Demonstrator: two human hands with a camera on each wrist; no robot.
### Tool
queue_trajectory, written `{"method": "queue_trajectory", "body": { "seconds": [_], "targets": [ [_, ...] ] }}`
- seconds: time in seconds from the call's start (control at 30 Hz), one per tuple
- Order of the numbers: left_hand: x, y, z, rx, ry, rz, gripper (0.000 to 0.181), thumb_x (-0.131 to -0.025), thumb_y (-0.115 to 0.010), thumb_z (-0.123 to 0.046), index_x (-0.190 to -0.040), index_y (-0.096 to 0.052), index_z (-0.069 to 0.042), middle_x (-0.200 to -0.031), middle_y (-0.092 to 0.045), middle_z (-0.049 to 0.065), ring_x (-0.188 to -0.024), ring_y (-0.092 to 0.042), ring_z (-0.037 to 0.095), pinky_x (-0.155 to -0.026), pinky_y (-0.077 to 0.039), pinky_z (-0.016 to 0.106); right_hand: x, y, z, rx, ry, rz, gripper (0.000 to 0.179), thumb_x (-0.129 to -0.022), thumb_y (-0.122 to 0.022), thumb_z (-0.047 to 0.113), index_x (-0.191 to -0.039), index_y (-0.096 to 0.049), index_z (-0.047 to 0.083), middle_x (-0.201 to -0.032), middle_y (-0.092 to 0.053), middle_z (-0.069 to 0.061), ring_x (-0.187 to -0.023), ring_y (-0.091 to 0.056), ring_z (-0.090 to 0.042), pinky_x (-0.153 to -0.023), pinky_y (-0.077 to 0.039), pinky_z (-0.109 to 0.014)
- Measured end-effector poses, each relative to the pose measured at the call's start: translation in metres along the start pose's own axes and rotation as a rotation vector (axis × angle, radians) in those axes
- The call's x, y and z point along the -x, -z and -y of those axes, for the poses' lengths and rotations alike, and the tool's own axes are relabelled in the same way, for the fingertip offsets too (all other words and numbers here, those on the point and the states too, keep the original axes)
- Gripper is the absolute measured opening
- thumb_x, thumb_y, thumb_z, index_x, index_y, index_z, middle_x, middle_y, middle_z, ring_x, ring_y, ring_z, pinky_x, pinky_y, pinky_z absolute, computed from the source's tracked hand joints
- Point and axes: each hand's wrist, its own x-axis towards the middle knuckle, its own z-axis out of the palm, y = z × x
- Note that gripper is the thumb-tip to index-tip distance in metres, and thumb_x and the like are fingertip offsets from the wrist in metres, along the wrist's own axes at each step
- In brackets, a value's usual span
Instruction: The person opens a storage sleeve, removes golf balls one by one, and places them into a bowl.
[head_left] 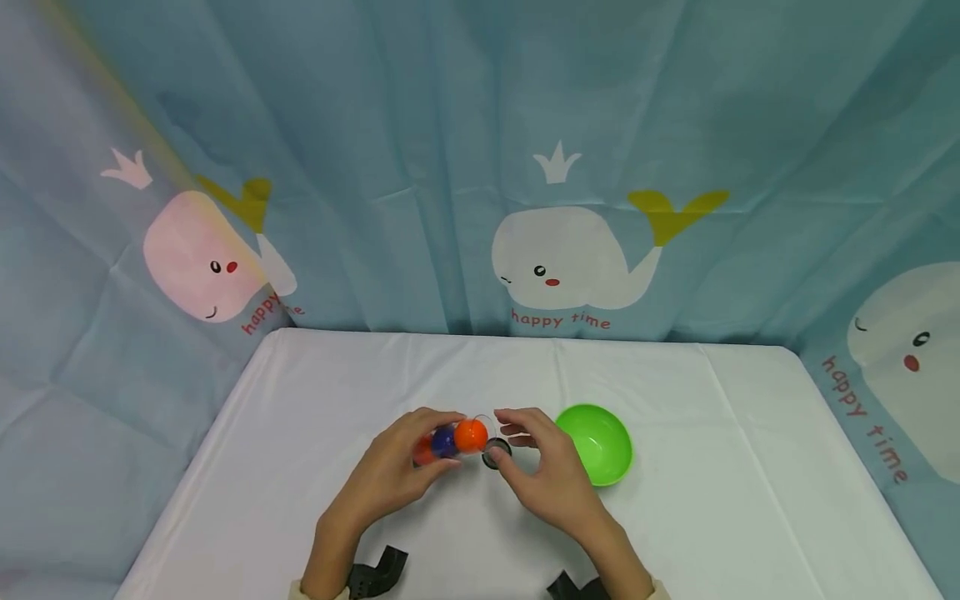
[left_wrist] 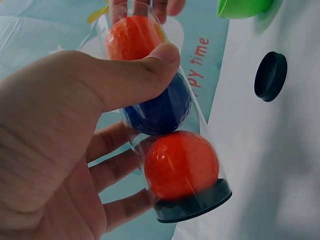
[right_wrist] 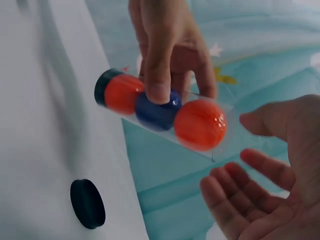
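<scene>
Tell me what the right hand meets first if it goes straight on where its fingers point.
Probably the clear tube, at its uncapped end, held by the left hand, though depth between them is unclear.

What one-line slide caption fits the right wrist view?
The left hand grips a clear tube of three balls, its open end facing the right hand.

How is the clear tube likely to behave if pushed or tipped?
The clear tube would probably roll sideways, as its wall is round. It seems stiff: the left hand grips it without visible denting. Uncapped at one end, it might let the orange ball there slide out.
</scene>
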Motion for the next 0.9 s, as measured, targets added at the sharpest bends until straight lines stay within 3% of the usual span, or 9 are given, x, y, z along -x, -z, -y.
{"method": "queue_trajectory", "body": {
  "seconds": [0.23,0.5,0.67,0.9],
  "targets": [
    [0.001,-0.002,-0.002,-0.021,0.001,-0.005,0.055,-0.084,-0.091,-0.029,-0.134,-0.068,-0.038,-0.122,-0.068,-0.020,-0.118,-0.065,0.006,-0.102,-0.060,0.040,-0.002,0.002,-0.010,-0.133,0.028,0.061,0.032,-0.098,-0.078,0.021,-0.127,-0.071,0.009,-0.123,-0.071,-0.012,-0.112,-0.071,-0.034,-0.093,-0.065,-0.037],
    [-0.001,-0.003,-0.005,-0.074,-0.043,-0.039,0.055,-0.082,-0.093,-0.031,-0.132,-0.071,-0.038,-0.116,-0.067,-0.019,-0.112,-0.063,0.005,-0.096,-0.058,0.036,-0.001,0.005,-0.015,-0.208,0.013,0.094,0.033,-0.098,-0.078,0.019,-0.129,-0.071,0.010,-0.125,-0.071,-0.012,-0.113,-0.071,-0.033,-0.095,-0.063,-0.033],
    [0.001,0.000,-0.009,-0.163,-0.082,-0.058,0.053,-0.083,-0.093,-0.033,-0.132,-0.073,-0.037,-0.113,-0.066,-0.015,-0.107,-0.059,0.007,-0.092,-0.053,0.037,0.000,0.004,-0.018,-0.261,-0.015,0.105,0.035,-0.098,-0.077,0.017,-0.130,-0.070,0.006,-0.125,-0.071,-0.012,-0.115,-0.071,-0.029,-0.096,-0.063,-0.031],
    [0.004,0.006,-0.017,-0.271,-0.117,-0.099,0.055,-0.082,-0.094,-0.027,-0.132,-0.073,-0.037,-0.115,-0.066,-0.009,-0.108,-0.059,0.014,-0.100,-0.050,0.045,-0.002,0.002,-0.019,-0.299,-0.049,0.140,0.040,-0.098,-0.078,0.017,-0.133,-0.068,0.002,-0.127,-0.070,-0.012,-0.116,-0.071,-0.025,-0.097,-0.062,-0.030]
  ]
}}
